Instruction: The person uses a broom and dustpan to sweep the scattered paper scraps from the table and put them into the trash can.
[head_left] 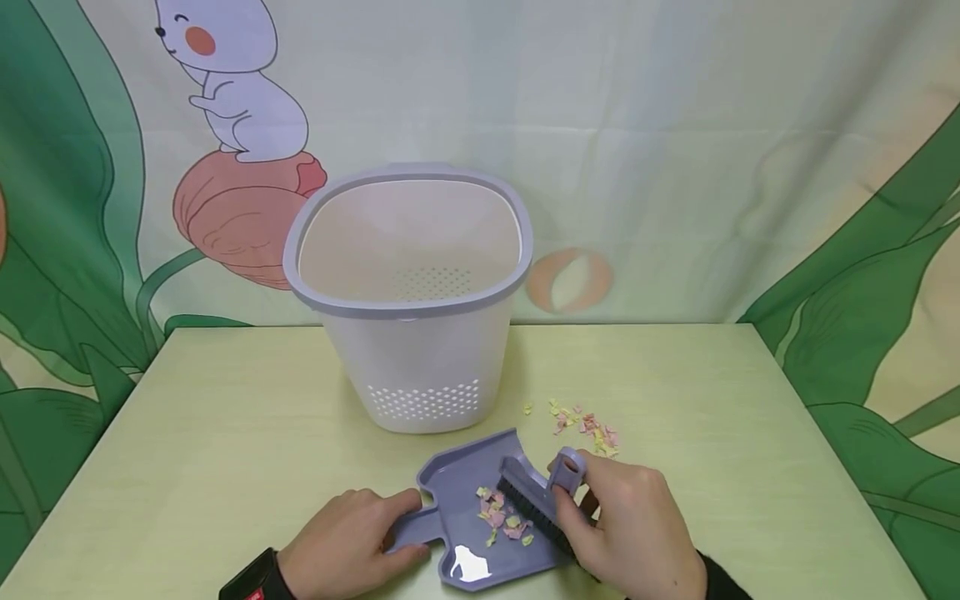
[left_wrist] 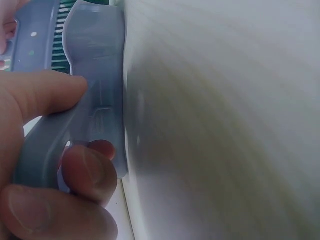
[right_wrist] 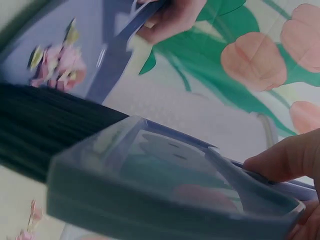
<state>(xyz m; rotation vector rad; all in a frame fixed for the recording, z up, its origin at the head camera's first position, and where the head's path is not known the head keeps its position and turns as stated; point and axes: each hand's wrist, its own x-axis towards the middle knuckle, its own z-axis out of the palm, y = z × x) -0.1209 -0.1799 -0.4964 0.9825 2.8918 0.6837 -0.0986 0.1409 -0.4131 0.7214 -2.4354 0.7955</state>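
My left hand (head_left: pixel 356 537) grips the short handle of a purple-grey dustpan (head_left: pixel 468 467) on the table; the left wrist view shows thumb and fingers curled round that handle (left_wrist: pixel 55 135). My right hand (head_left: pixel 633 521) holds a small hand brush (head_left: pixel 525 479) by its handle, its dark bristles (right_wrist: pixel 45 125) over the right part of the dustpan. Pink and yellow paper scraps (head_left: pixel 498 517) lie in the pan beside the bristles. More scraps (head_left: pixel 592 425) are scattered on the table beyond the right hand, with one small yellow bit nearer the basket.
Behind the dustpan stands a tall white basket (head_left: pixel 420 358) with a purple-grey rim and small holes near its base. The pale wooden table (head_left: pixel 225 425) ends at a printed curtain (head_left: pixel 675 150) with leaves and a cartoon animal.
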